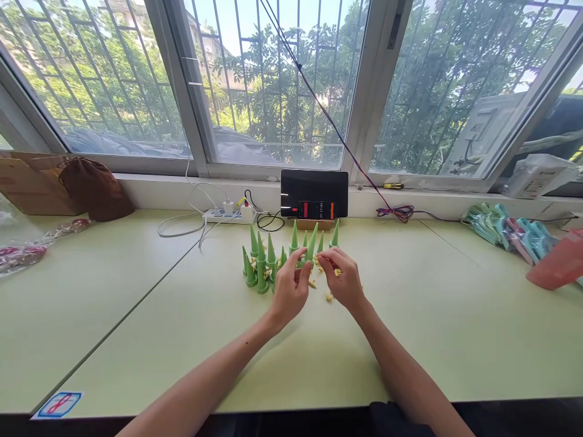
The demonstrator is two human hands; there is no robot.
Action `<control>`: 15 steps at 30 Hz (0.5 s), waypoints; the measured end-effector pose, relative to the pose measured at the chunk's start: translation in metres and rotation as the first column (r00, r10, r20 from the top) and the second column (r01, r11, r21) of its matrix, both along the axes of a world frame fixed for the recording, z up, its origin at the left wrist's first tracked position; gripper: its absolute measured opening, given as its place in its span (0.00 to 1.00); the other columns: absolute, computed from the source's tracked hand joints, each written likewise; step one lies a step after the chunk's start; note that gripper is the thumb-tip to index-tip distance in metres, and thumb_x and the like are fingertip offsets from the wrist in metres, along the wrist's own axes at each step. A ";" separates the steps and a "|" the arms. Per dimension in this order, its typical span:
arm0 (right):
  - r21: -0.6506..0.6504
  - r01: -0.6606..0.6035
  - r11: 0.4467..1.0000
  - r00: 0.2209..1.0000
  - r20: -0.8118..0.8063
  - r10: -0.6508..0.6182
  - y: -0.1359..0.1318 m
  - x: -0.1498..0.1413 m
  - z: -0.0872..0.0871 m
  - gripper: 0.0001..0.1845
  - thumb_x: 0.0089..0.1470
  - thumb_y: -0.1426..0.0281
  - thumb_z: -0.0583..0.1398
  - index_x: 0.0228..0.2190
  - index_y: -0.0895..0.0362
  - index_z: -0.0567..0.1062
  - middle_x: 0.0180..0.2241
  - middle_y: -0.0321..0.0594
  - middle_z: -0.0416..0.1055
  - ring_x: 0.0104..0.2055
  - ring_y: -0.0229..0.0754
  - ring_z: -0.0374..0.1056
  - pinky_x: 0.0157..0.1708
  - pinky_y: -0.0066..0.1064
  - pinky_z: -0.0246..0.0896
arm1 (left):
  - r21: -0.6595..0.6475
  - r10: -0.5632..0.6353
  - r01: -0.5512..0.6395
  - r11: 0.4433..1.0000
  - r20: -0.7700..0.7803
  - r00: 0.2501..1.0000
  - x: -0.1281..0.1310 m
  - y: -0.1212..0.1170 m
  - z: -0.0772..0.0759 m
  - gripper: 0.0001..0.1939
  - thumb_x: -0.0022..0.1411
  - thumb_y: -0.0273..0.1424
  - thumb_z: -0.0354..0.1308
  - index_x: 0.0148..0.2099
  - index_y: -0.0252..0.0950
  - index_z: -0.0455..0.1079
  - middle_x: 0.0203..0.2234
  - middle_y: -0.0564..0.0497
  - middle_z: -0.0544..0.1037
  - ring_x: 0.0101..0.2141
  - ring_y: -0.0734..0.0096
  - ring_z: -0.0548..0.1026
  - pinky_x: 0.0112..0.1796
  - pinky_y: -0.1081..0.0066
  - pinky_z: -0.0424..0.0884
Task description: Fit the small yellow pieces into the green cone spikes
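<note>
My left hand (290,288) is closed round the lower part of a green cone (312,243), whose tip points up. Close on its right, my right hand (345,280) has thumb and fingers pinched together beside the cone; whatever is between them is too small to make out. Several more green cones stand upright on the table, among them a tall one (261,267) left of my hands and another (336,234) behind them. Small yellow pieces lie scattered around and under my hands, one of them (328,297) nearer to me. My left hand hides part of the cone group.
A dark tablet (314,182) with a lit timer stands behind the cones. To its left is a power strip (230,215) with cables. A brown bag (98,187) sits far left; bagged pastel items (503,230) and a red bag (558,262) lie at right.
</note>
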State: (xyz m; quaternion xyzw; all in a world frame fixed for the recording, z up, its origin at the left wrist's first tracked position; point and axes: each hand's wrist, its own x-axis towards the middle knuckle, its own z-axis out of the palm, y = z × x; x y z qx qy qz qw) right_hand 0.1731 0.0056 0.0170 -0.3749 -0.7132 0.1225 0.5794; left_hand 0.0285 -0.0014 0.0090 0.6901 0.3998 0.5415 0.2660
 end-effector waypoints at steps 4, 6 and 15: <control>-0.024 -0.003 1.000 1.000 -0.002 0.003 0.002 0.001 -0.002 0.11 0.63 0.66 0.54 0.31 0.55 0.73 0.29 0.39 0.68 0.29 0.39 0.64 0.29 0.29 0.62 | -0.008 -0.002 0.002 1.000 -0.014 1.000 0.000 0.000 -0.002 0.18 0.69 0.40 0.49 0.56 0.37 0.62 0.28 0.54 0.70 0.16 0.82 0.65 0.19 0.77 0.61; -0.038 -0.004 0.999 1.000 -0.002 0.004 0.003 0.002 -0.003 0.12 0.63 0.66 0.54 0.30 0.56 0.72 0.28 0.39 0.68 0.29 0.39 0.63 0.29 0.29 0.62 | -0.016 -0.008 0.008 1.000 -0.014 1.000 0.001 0.000 -0.002 0.18 0.68 0.40 0.49 0.55 0.37 0.62 0.31 0.52 0.72 0.16 0.83 0.64 0.19 0.77 0.61; -0.091 0.014 0.996 1.000 -0.005 -0.015 0.006 0.005 -0.005 0.14 0.63 0.64 0.54 0.27 0.57 0.70 0.23 0.35 0.64 0.24 0.36 0.59 0.26 0.28 0.57 | -0.005 -0.037 0.037 0.999 -0.001 0.999 0.003 -0.001 -0.004 0.16 0.67 0.40 0.51 0.53 0.37 0.62 0.38 0.48 0.73 0.15 0.85 0.63 0.17 0.77 0.60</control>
